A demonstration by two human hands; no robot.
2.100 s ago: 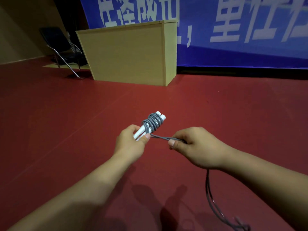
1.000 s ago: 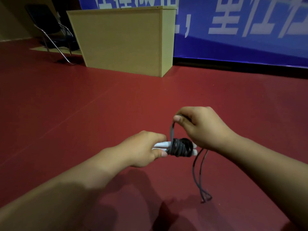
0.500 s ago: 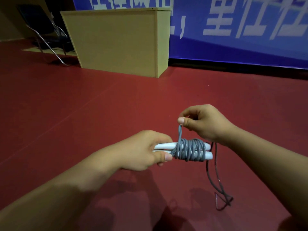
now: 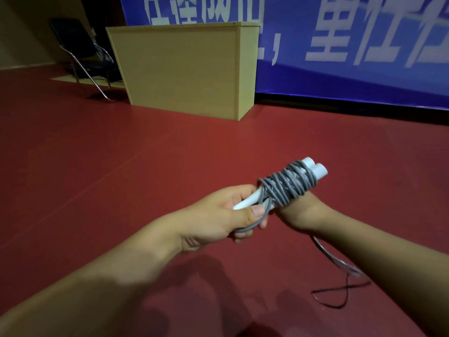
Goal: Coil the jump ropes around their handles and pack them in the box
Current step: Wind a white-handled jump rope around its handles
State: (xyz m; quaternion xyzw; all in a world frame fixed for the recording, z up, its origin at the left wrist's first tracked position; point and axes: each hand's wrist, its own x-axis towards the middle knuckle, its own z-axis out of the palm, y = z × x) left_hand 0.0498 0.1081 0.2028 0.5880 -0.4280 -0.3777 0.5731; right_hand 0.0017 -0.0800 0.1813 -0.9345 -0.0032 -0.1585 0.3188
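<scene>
Handles (image 4: 245, 203), white and paired, sit in the grip of the left hand (image 4: 218, 220), whose fingers and thumb curl round their near end, with the grey rope (image 4: 286, 186) coiled in many turns just beyond that grip. Right hand (image 4: 301, 210) lies under the coil, mostly hidden, so its grip cannot be told; loose rope trails below it to the red floor (image 4: 97, 166).

Handles (image 4: 315, 169): smooth white plastic, slight sheen. Rope (image 4: 286, 187) wound round the handles: grey, smooth, rubbery-looking coating. Floor (image 4: 121, 166) beneath the handles: matt red, smooth; cabinet (image 4: 184, 66) beyond the handles: pale matt wood-look panel.
</scene>
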